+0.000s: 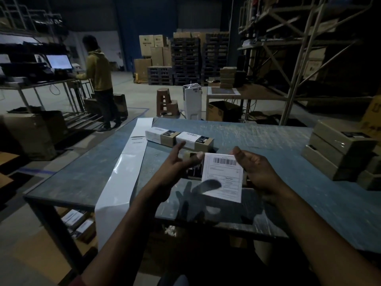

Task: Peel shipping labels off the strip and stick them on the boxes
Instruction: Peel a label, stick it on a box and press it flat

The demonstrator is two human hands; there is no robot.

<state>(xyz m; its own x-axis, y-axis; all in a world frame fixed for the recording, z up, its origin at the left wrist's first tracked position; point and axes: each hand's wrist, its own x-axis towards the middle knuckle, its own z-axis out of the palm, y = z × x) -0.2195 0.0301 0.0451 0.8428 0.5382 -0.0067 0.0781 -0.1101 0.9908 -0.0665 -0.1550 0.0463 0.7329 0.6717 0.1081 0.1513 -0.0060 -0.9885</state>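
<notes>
A shipping label (223,176) sits at the centre of the frame, white with a barcode along its top edge, held up between two hands over a grey-blue bench (268,141). The right hand (257,172) is at the label's right edge, fingers curled and the thumb tip raised near the top right corner; it seems to grip the label there, though the contact itself is hidden behind the paper. The left hand (175,164) is to the left with fingers spread and loosely bent — its thumb tip touches the label's upper left corner, where a small tan box (191,162) with a dark printed patch shows behind the label. Whether the left hand actually grips the box or label I cannot tell.

Just above the hands, two labelled boxes (179,137) lie end to end on the bench, each wrapped with a white label at its left part. Left of them the long white strip (127,172) runs diagonally from the bench's far edge down over the near edge, with one printed label still on it near the top. At the right edge of the frame stands a stack of plain boxes (340,153).

In the upper left a person in a yellow hoodie (99,71) stands at a lit monitor (59,61); stacked pallets (185,60) fill the background.
</notes>
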